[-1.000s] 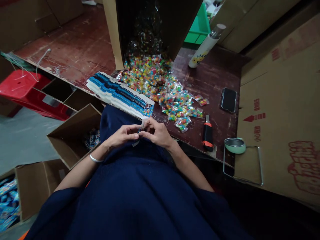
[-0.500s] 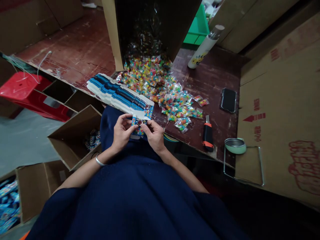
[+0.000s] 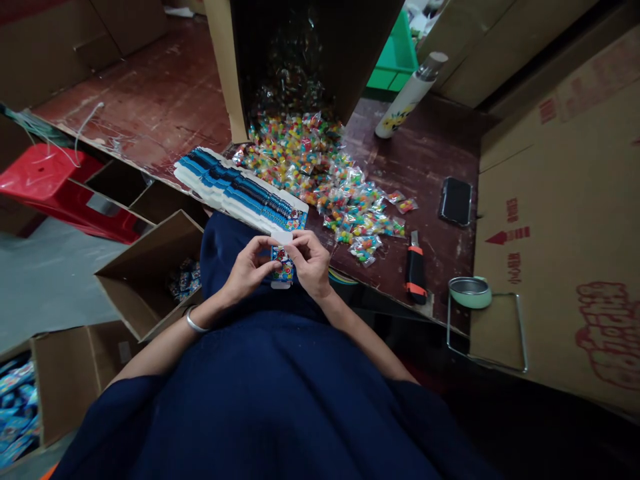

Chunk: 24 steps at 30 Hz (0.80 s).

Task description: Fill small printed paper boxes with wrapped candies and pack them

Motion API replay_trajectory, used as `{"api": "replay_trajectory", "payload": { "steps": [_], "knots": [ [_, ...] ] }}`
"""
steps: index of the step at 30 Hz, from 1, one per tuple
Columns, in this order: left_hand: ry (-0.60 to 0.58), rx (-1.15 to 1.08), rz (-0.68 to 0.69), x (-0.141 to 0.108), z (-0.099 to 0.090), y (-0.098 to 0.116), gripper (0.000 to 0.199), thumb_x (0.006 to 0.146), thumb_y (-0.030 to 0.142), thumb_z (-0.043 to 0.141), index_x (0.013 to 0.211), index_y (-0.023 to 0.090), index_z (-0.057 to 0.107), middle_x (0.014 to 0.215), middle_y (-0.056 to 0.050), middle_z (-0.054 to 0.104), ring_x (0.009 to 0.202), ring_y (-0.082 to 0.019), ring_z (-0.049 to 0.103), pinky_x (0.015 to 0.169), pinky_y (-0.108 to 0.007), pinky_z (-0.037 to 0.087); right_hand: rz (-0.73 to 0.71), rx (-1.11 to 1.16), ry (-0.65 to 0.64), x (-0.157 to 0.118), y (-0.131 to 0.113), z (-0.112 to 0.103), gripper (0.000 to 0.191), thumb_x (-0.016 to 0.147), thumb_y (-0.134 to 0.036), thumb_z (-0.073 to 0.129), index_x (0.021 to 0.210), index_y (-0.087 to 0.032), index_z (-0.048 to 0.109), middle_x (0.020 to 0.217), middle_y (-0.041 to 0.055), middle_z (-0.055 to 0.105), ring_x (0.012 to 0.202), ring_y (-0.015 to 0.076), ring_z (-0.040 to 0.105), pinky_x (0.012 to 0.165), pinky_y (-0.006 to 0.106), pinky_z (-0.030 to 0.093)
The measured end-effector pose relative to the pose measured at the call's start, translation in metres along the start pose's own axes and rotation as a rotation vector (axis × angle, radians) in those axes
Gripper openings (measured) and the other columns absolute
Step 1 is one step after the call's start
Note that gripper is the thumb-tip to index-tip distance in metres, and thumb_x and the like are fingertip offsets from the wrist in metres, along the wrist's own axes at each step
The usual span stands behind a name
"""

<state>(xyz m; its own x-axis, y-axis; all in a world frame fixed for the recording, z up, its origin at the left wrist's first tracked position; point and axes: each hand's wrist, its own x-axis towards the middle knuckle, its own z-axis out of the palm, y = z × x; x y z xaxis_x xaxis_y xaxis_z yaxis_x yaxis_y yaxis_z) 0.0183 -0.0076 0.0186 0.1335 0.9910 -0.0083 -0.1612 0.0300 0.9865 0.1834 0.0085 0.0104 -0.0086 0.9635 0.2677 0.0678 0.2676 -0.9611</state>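
Between my two hands, just off the table edge, is a small printed candy box (image 3: 283,267) with white flaps showing at its top and bottom. My left hand (image 3: 249,267) grips its left side, thumb on the front. My right hand (image 3: 310,264) pinches the right side near the upper flap. Just beyond lies a long overlapping row of flat blue-and-white boxes (image 3: 240,190). Behind that row, clear packets of colourful candy (image 3: 320,167) spill out of a large tipped carton (image 3: 227,67).
On the table's right are a box cutter (image 3: 415,270), a phone (image 3: 456,201) and a white bottle (image 3: 410,97). A green cup (image 3: 470,293) sits in a wire holder by a big carton (image 3: 560,253). At left stand an open carton (image 3: 145,280) and a red stool (image 3: 45,177).
The small box has moved slightly toward me and right, away from the row. It now looks narrower, with its white top flap standing up. My right fingers have shifted toward that flap.
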Motion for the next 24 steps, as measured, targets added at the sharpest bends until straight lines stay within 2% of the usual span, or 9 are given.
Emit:
{"api": "replay_trajectory", "payload": {
  "steps": [3,6,9,12,15,20,24],
  "knots": [
    [0.047,0.000,0.022,-0.001,0.003,0.002,0.051,0.074,0.041,0.089,0.104,0.022,0.052,0.103,-0.002,0.059,0.088,-0.015,0.065,0.073,-0.024,0.061,0.038,0.096,0.035,0.004,-0.006,0.002,0.030,0.089,-0.053,0.074,0.095,-0.026,0.062,0.101,0.0045,0.070,0.093,0.0202,0.068,0.087,0.036,0.057],
    [0.013,-0.003,-0.002,-0.002,0.001,0.004,0.051,0.077,0.039,0.087,0.108,0.023,0.050,0.102,-0.001,0.059,0.078,-0.012,0.064,0.073,-0.025,0.060,0.063,0.140,-0.061,0.010,-0.014,0.000,0.038,0.085,-0.060,0.077,0.086,-0.025,0.062,0.087,0.0026,0.069,0.087,0.0204,0.067,0.086,0.036,0.058],
    [-0.017,0.031,0.012,-0.002,-0.005,0.006,0.048,0.080,0.035,0.084,0.113,0.023,0.051,0.106,-0.003,0.063,0.087,-0.014,0.068,0.080,-0.028,0.061,0.121,0.152,-0.172,0.018,-0.018,-0.006,0.040,0.079,-0.059,0.083,0.077,-0.024,0.064,0.085,0.0022,0.070,0.083,0.0197,0.067,0.079,0.035,0.057],
    [-0.056,0.068,0.010,-0.002,-0.011,0.006,0.048,0.084,0.030,0.080,0.122,0.023,0.053,0.109,-0.005,0.066,0.096,-0.017,0.071,0.087,-0.030,0.061,0.182,0.094,-0.187,0.025,-0.018,-0.013,0.036,0.077,-0.054,0.086,0.081,-0.022,0.070,0.083,0.0014,0.071,0.076,0.0174,0.066,0.073,0.032,0.055],
    [-0.116,0.065,0.008,-0.002,-0.013,0.006,0.052,0.086,0.026,0.079,0.131,0.024,0.053,0.109,-0.005,0.068,0.099,-0.018,0.073,0.089,-0.030,0.061,0.190,0.025,-0.191,0.031,-0.016,-0.019,0.035,0.080,-0.053,0.083,0.076,-0.020,0.071,0.075,0.0006,0.070,0.069,0.0154,0.062,0.067,0.030,0.051],
    [-0.119,0.054,0.009,-0.003,-0.011,0.007,0.058,0.086,0.025,0.079,0.138,0.024,0.055,0.109,-0.005,0.071,0.089,-0.016,0.074,0.084,-0.028,0.062,0.107,-0.002,-0.231,0.032,-0.019,-0.022,0.033,0.085,-0.050,0.079,0.074,-0.021,0.069,0.079,0.0014,0.071,0.074,0.0167,0.064,0.070,0.031,0.052],
    [-0.085,0.027,-0.007,-0.006,-0.007,0.006,0.045,0.084,0.030,0.081,0.125,0.019,0.065,0.107,-0.006,0.073,0.087,-0.017,0.073,0.080,-0.028,0.062,-0.058,-0.051,-0.296,0.021,-0.020,-0.021,0.030,0.094,-0.050,0.070,0.079,-0.023,0.069,0.094,0.0047,0.074,0.089,0.0195,0.069,0.076,0.033,0.056]
  ]
}}
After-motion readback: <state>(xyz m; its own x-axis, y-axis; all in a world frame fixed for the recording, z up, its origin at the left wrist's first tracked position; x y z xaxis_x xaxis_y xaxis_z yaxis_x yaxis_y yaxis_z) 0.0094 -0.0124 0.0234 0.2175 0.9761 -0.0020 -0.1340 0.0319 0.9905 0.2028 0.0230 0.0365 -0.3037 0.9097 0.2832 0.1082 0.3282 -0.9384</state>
